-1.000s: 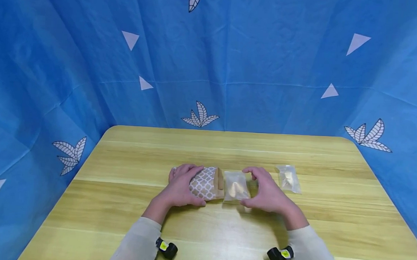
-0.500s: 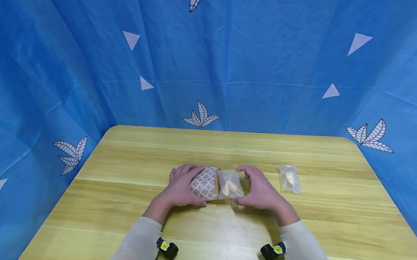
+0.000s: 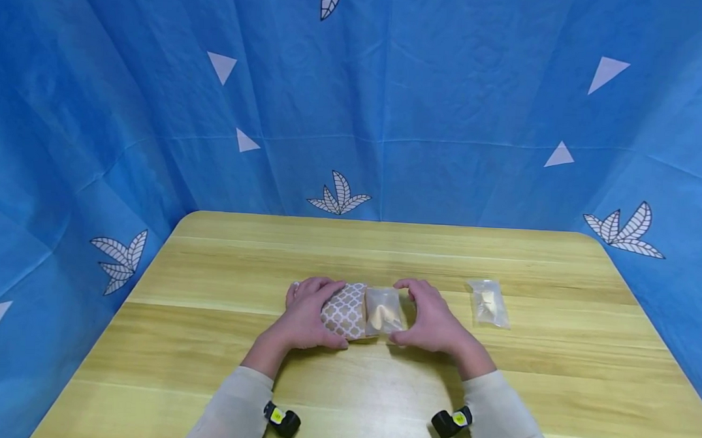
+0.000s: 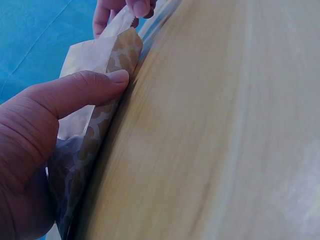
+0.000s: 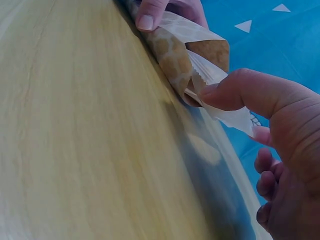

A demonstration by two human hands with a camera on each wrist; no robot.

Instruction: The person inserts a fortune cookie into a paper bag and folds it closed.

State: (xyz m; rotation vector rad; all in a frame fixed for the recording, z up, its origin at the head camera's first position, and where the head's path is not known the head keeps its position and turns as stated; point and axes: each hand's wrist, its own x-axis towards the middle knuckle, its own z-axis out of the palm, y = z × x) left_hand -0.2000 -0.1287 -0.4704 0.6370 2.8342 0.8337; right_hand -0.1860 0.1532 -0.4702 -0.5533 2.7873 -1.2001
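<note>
A brown paper bag (image 3: pixel 344 311) with a white lattice print lies on the wooden table. My left hand (image 3: pixel 308 316) grips it from the left, thumb along the near edge and fingers over the far side. The bag's mouth faces right and gapes, as the right wrist view shows its brown inside (image 5: pixel 212 52). A translucent packet (image 3: pixel 383 310) with a pale beige piece inside has its left end in that mouth. My right hand (image 3: pixel 431 322) holds the packet's right end by its edges, between thumb and index finger. The bag's left end is hidden under my left hand.
Another translucent packet (image 3: pixel 488 303) with a pale piece lies to the right, beyond my right hand. A blue patterned curtain (image 3: pixel 449 119) hangs behind the table (image 3: pixel 238 253) and at its sides.
My right hand has moved left with the packet, whose left end has gone from beside the bag's mouth into it. My left hand has stayed on the bag.
</note>
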